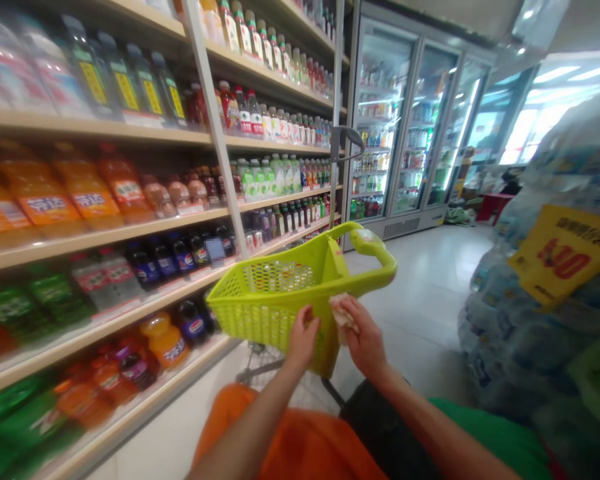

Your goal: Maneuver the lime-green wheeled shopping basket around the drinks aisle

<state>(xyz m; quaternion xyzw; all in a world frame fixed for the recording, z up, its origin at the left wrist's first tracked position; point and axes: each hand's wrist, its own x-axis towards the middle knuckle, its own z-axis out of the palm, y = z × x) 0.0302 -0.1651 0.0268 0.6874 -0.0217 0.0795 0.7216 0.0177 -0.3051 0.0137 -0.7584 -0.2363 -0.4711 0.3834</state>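
Observation:
In front of me stands a lime-green shopping cart (265, 321) with a perforated basket and a looped handle (387, 270). My right hand (367, 340) is closed on a crumpled whitish cloth or tissue (344, 315), close to the cart's side below the handle. My left hand (303, 339) is at the basket's near side, its fingers loosely curled and apart with nothing visible in them. Whether it touches the basket I cannot tell. Slight blur softens the fingers of both hands.
Shelves (200, 217) of bottled drinks run along the left. Glass-door coolers (387, 127) stand at the back. Wrapped packs of bottles (500, 333) are piled on the right, with a yellow price sign (565, 257). Pale floor tiles (420, 300) lie between.

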